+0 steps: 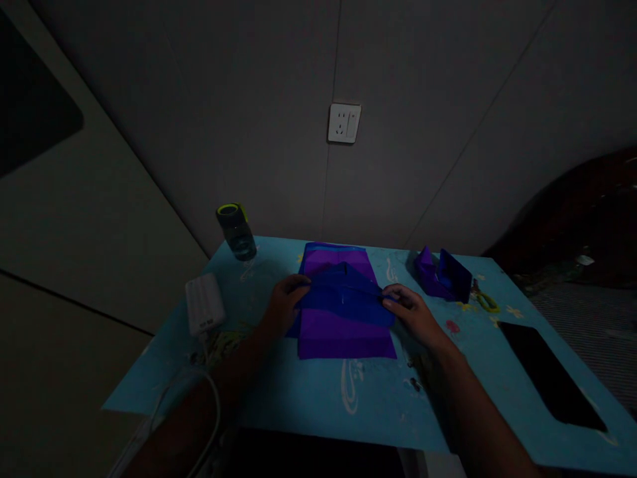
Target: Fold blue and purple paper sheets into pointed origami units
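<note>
A partly folded sheet of blue paper point(343, 295) is held between my two hands, its top rising to a blunt peak. My left hand point(289, 297) pinches its left end, thumb on top. At the opposite end my right hand point(404, 307) grips the paper between thumb and fingers. Beneath lie flat purple paper sheets point(343, 338), with a blue edge showing at the left and back. To the right stands a folded purple and blue paper piece point(440, 275), apart from my hands.
A water bottle point(237, 232) stands at the back left of the blue patterned table point(318, 405). Nearer is a white power bank point(204, 303) with a cable point(212, 385) running under my left arm. Scissors with yellow-green handles point(488, 303) and a dark phone-like slab point(550, 375) lie right.
</note>
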